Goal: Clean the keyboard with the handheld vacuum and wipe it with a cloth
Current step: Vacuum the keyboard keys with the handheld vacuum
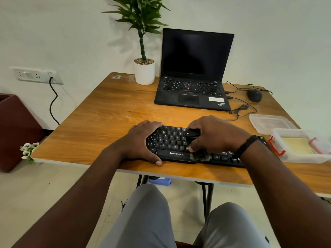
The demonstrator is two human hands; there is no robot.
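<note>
Our left hand (141, 140) lay spread flat, bracing the left end of the black Zebronics keyboard (172, 145) at the near edge of the bench (100, 119). Our right hand (215, 135) gripped the small black handheld vacuum (194, 136), pressed onto the keys mid-keyboard.

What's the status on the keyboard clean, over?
Left hand flat on keyboard, bracing its left end. Right hand gripping black handheld vacuum, brush end down near the spacebar row. No cloth in hand. Nothing in the way.
</note>
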